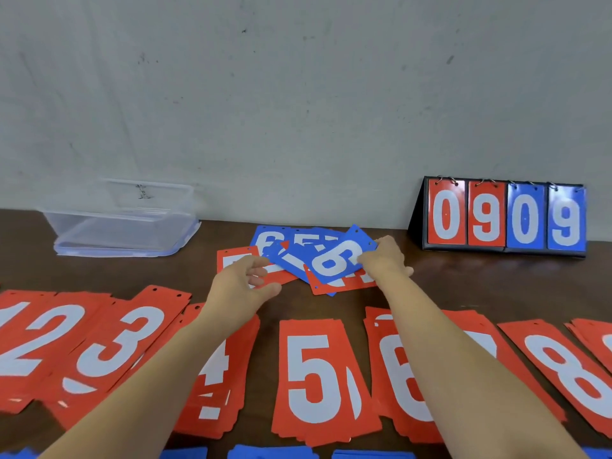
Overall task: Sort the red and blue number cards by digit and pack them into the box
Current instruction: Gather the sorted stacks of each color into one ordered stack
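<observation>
A scuffed grey wall (pixel 298 94) rises behind a dark brown table (pixel 480 286).

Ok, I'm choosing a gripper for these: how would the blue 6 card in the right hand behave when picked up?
Probably fairly stiff: the blue 6 card looks flat though the right hand pinches only one edge. Likely light, being a thin sheet. Its smooth face may slip across the loose pile if pushed.
</observation>
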Demonstrator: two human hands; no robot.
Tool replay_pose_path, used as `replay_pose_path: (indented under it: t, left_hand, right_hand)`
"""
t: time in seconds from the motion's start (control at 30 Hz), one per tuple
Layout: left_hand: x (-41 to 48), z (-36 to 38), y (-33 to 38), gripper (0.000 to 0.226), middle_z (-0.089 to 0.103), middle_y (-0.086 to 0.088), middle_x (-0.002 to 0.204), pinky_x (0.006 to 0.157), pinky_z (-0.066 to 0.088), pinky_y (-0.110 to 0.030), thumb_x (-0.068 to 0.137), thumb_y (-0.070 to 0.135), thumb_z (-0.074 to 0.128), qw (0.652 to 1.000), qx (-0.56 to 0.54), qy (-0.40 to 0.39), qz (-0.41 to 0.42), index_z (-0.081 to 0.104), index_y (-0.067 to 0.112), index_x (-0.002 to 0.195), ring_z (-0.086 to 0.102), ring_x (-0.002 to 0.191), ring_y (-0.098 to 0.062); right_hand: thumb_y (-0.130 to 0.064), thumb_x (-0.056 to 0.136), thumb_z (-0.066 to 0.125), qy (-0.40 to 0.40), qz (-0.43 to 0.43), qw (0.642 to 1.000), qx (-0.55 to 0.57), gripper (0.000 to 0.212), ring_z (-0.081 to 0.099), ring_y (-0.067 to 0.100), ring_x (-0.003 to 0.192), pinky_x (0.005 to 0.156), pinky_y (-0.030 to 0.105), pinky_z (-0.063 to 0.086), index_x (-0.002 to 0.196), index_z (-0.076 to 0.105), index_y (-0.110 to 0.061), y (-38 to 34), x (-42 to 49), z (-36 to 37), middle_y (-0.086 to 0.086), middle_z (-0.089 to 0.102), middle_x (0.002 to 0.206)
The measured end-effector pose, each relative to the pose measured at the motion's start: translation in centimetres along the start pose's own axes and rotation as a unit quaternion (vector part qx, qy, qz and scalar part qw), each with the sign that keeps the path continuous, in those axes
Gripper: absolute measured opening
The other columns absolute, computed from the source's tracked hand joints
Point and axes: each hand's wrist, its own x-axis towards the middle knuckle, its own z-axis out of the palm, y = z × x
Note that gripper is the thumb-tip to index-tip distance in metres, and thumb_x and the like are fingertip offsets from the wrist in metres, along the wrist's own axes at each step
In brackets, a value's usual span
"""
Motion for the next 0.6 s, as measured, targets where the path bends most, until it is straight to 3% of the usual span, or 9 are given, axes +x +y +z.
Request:
replay_pose_path:
  t: [0.07,0.13,0.2,0.27,0.33,0.4,0.47,0.53,0.6]
  left_hand:
    - [0.4,-0.2,0.2,0.051,0.064,0.001,0.119,0.076,0.045,-0.014,0.083,0.025,0.077,1.0,-0.028,0.008,0.005,0.058,0.018,0.13,0.061,0.1,-0.009]
    - [0.8,-0.5,1.1,0.054,0.064,0.004,0.117,0.076,0.044,-0.013,0.08,0.03,0.079,0.995,-0.098,0.02,0.005,0.058,0.018,0.128,0.062,0.103,-0.008]
    - [1.2,-0.9,2.8,0.053,0.063,0.009,0.115,0.073,0.044,-0.014,0.08,0.037,0.078,0.985,-0.173,0.01,-0.007,0.057,0.022,0.126,0.061,0.103,-0.005]
    - [1.6,-1.1,4.4,0.038,0.067,0.012,0.11,0.072,0.048,-0.017,0.082,0.042,0.073,0.975,-0.219,-0.023,-0.01,0.058,0.026,0.113,0.064,0.094,-0.002]
    - [2.1,-1.0,5.1,0.025,0.074,0.003,0.104,0.072,0.055,-0.02,0.084,0.036,0.072,0.969,-0.246,-0.039,0.0,0.066,0.022,0.104,0.07,0.084,-0.007]
    - [2.6,-1.0,5.1,0.011,0.074,0.0,0.093,0.06,0.054,-0.015,0.087,0.024,0.072,0.969,-0.248,-0.019,-0.012,0.068,0.02,0.096,0.07,0.073,-0.007]
    - [2.8,-1.4,4.5,0.008,0.071,0.002,0.088,0.053,0.052,-0.014,0.088,0.021,0.071,0.968,-0.248,0.007,-0.038,0.067,0.018,0.094,0.067,0.072,-0.009]
    - [2.9,-2.1,3.6,0.02,0.073,-0.003,0.097,0.069,0.059,-0.027,0.087,0.025,0.073,0.963,-0.258,0.025,-0.071,0.067,0.016,0.102,0.07,0.085,-0.018]
    - [2.9,-2.6,2.6,0.032,0.072,-0.007,0.106,0.085,0.058,-0.045,0.084,0.029,0.075,0.96,-0.257,0.037,-0.101,0.066,0.014,0.111,0.07,0.095,-0.026]
  right_hand:
    - [-0.006,0.085,0.067,-0.012,0.003,0.979,0.201,0.016,0.059,0.02,0.086,0.083,0.034,0.049,0.092,0.055,-0.014,-0.4,-0.4,-1.5,0.008,0.065,0.107]
    - [-0.003,0.086,0.066,-0.028,-0.014,0.951,0.309,0.016,0.053,0.014,0.069,0.059,0.022,0.042,0.08,0.056,-0.013,-1.9,-1.5,-3.8,0.005,0.063,0.089]
    - [-0.008,0.087,0.067,-0.062,-0.06,0.946,0.311,0.018,0.049,0.011,0.068,0.055,0.021,0.034,0.076,0.056,-0.017,-4.2,-2.9,-5.7,-0.002,0.06,0.078]
    - [-0.011,0.086,0.069,-0.114,-0.109,0.949,0.273,0.019,0.05,0.009,0.067,0.056,0.021,0.034,0.074,0.056,-0.019,-6.6,-4.2,-6.4,-0.005,0.061,0.076]
    - [-0.012,0.083,0.071,-0.164,-0.141,0.949,0.227,0.017,0.051,0.007,0.063,0.052,0.018,0.037,0.074,0.058,-0.018,-8.2,-5.1,-5.8,-0.006,0.062,0.073]
    - [-0.014,0.082,0.072,-0.196,-0.161,0.943,0.216,0.015,0.053,0.005,0.059,0.047,0.013,0.039,0.074,0.061,-0.019,-9.0,-5.7,-4.9,-0.007,0.064,0.07]
    - [-0.022,0.084,0.072,-0.205,-0.165,0.936,0.233,0.012,0.057,0.003,0.06,0.053,0.013,0.043,0.076,0.064,-0.018,-8.7,-5.4,-4.0,-0.008,0.068,0.069]
    - [-0.036,0.082,0.074,-0.186,-0.125,0.951,0.214,0.022,0.063,0.008,0.075,0.069,0.024,0.05,0.083,0.065,-0.015,-7.4,-4.3,-3.3,-0.004,0.071,0.08]
    - [-0.057,0.068,0.077,-0.128,-0.065,0.985,0.098,0.049,0.067,0.02,0.088,0.083,0.039,0.054,0.09,0.062,-0.015,-5.4,-3.0,-2.8,0.002,0.071,0.092]
